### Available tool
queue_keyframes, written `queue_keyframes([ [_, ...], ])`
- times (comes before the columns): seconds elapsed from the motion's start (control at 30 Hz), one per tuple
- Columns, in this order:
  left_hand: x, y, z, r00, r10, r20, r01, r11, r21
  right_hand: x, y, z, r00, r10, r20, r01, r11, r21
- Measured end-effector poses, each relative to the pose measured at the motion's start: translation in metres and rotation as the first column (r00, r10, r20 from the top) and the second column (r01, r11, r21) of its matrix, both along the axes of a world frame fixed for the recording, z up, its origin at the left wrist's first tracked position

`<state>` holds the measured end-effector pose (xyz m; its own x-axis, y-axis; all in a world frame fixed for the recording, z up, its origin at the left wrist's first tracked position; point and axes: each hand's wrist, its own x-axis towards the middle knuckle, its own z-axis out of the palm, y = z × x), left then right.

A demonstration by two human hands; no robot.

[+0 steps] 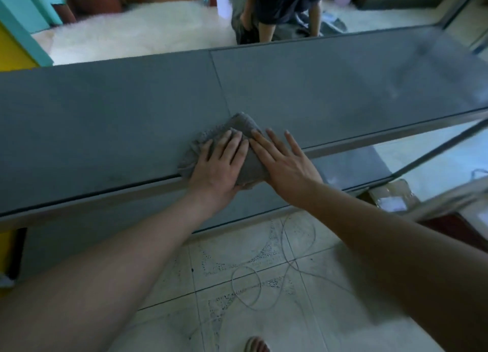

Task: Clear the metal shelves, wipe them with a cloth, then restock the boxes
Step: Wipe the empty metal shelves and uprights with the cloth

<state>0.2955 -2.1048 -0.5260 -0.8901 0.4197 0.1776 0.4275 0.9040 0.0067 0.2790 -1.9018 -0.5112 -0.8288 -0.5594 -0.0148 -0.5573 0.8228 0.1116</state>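
Head view, looking down. Top shelf [105,114]: grey metal, runs L–R across the view, w/ a seam between two panels near ctr.

Cloth [241,124]: grey, crumpled, lies on the top shelf by its near edge, at the seam's near end; its near part reaches the front lip.

L hand [217,166]: flat, palm down, fingers straight and close together, pressing on the cloth's L part.

R hand [286,164]: flat, palm down, fingers straight and spread wide. Its thumb side rests on the cloth's R part, outer fingers on bare metal.

The two hands lie just beside each other, and neither curls round the cloth.

Lower shelf [348,166]: same grey, seen under the front rail at R.

Floor [330,312]: pale tiles w/ speckled pattern; a thin cable [245,285] lies looped on it.

Box [390,197]: brown, taped, low at R near the shelf's end, blurred.

Far side: white shaggy rug [132,32] and a second person [285,3], only legs and dark shorts shown, beside a dark heap, detail unclear.

Sandalled foot [257,345] at bottom edge.
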Motion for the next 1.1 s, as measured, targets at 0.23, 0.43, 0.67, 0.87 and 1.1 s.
queue_keyframes([
  [0.23, 0.033, 0.013, 0.008, 0.986, -0.16, -0.043, 0.166, 0.968, 0.187, 0.053, 0.025, -0.004, 0.998, -0.038, 0.048, 0.05, 0.954, -0.296],
  [0.43, 0.079, 0.006, -0.061, 0.896, -0.443, 0.012, 0.426, 0.868, 0.254, 0.112, 0.05, -0.068, 0.958, -0.045, 0.282, 0.139, 0.935, -0.326],
  [0.67, 0.086, 0.004, -0.194, 0.828, -0.337, 0.447, 0.14, 0.898, 0.418, 0.114, 0.036, -0.179, 0.747, -0.086, 0.659, 0.332, 0.907, -0.258],
  [0.87, 0.077, -0.005, -0.216, 0.809, -0.25, 0.532, 0.03, 0.921, 0.388, 0.082, 0.033, -0.212, 0.653, 0.003, 0.757, 0.268, 0.934, -0.235],
  [1.1, -0.014, -0.004, -0.221, 0.901, -0.065, 0.43, -0.065, 0.958, 0.28, -0.045, 0.033, -0.23, 0.732, 0.118, 0.671, 0.132, 0.942, -0.309],
])
